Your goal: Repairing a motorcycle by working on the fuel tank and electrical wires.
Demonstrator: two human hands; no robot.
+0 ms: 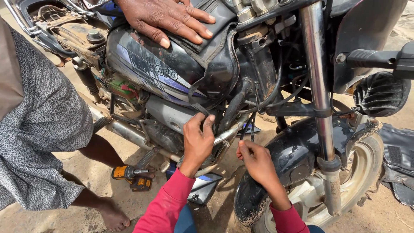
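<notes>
Black and dusty, the motorcycle (pixel 181 64) stood on sandy ground as a person in red sleeves worked low at its frame. The left hand (pixel 197 140) curled around a chrome guard bar (pixel 227 134) below the fuel tank (pixel 164 64), fingers closed on it, apparently steadying it. The right hand (pixel 255 160) pinched a thin black cable (pixel 246 127) beside the front wheel (pixel 340 181). Another person's hand (pixel 166 17) lay spread on the tank. A yellow power drill (pixel 131 176) rested on the ground.
</notes>
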